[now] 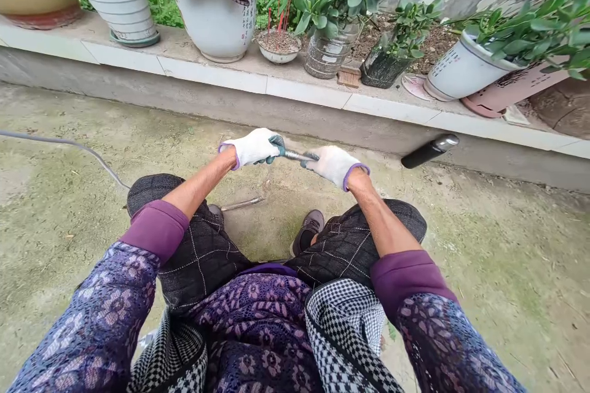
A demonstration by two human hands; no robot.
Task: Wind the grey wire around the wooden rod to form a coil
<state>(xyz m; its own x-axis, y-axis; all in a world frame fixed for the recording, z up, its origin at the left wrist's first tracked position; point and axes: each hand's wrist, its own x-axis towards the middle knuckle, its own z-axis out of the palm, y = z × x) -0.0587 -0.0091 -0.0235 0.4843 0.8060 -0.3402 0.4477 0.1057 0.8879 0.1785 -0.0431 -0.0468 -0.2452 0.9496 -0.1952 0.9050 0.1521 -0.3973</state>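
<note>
Patterned purple sleeves (pixel 115 313) frame the foreground and lead forward, past the knees of dark checked trousers (pixel 198 258), to two hands in white work gloves with green-coated fingers. The left hand (pixel 256 146) is closed round one end of a ridged metal rod (pixel 294 155); the right hand (pixel 332 163) grips the opposite end, so that only a short middle length shows between them. How tightly either grip presses cannot be told, for the undersides of the fingers are hidden. Nearer the body than the left hand, a second slender rod (pixel 243 203) lies on the concrete ground (pixel 498 245), beside the left shoe (pixel 216 215). Right of the right hand and well apart from it is a dark bottle (pixel 420 155); beyond both hands runs a tiled ledge (pixel 212 75) bearing potted plants. For sound handling, the two wrists are best held level and in line with the rod, since an uneven pull would probably tilt it. The coated side of the gloves should bear on the metal, where a loose grip might slip, and the exposed middle is best left visible as a guide to alignment.
</note>
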